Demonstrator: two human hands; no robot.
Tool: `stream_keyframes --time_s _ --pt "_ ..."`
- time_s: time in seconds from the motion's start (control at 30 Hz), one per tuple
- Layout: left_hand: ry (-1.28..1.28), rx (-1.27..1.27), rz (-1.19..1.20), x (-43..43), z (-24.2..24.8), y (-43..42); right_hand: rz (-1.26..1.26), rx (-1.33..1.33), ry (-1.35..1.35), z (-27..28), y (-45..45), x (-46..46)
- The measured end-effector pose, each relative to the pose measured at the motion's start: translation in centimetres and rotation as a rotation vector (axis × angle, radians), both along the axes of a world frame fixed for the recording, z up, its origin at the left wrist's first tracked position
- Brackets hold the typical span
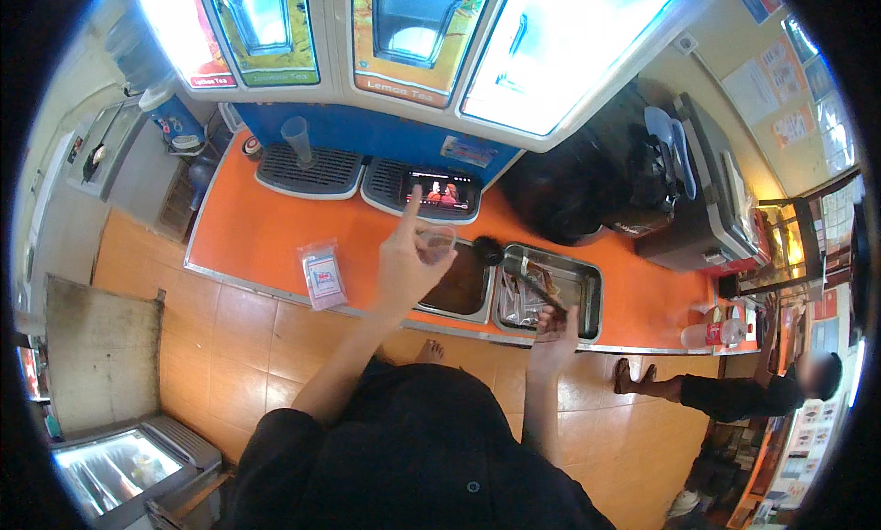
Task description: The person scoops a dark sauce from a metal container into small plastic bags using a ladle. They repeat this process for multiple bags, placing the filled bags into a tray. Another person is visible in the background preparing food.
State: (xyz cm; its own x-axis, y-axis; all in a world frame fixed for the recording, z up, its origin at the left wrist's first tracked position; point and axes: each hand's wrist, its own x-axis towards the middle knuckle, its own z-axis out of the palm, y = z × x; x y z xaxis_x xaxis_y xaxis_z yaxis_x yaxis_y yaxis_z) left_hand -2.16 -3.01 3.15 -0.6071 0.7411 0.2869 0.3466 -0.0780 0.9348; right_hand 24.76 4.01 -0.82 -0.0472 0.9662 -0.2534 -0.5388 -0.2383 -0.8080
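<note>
My left hand (406,265) holds a small clear plastic cup (439,244) between thumb and fingers. Its index finger points up at a phone (444,191), which lies on a drip tray and shows a video; whether the fingertip touches the screen I cannot tell. In my right hand (559,334) is the handle of a black ladle (533,289), whose bowl reaches over the rim between two metal pans. Brown contents fill the left pan (458,289). Several clear plastic packets (523,299) lie in the right pan (593,296), beneath the ladle handle.
A tea dispenser (337,89) stands behind the orange counter (241,234). An upright clear cup (297,141) rests on the left drip tray (272,175). On the counter lies a printed plastic pack (322,279). Black bags (571,179) and a bottle (716,333) are rightward; another person (743,392) stands beyond.
</note>
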Motion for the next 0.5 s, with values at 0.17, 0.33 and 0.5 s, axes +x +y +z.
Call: stream_keyframes --time_s 0.17,0.33,0.5 --pt "0.081 0.023 0.016 -1.6 0.2 -1.2 0.187 0.032 -0.286 -5.4 -1.6 -0.8" --pt "-0.044 0.002 -0.116 -0.7 0.6 -1.7 0.283 0.412 -0.838 -5.1 -1.6 -0.8" --pt "-0.305 -0.046 -0.353 2.0 0.5 -1.9 0.29 0.979 -1.161 1.5 -2.4 -3.7"
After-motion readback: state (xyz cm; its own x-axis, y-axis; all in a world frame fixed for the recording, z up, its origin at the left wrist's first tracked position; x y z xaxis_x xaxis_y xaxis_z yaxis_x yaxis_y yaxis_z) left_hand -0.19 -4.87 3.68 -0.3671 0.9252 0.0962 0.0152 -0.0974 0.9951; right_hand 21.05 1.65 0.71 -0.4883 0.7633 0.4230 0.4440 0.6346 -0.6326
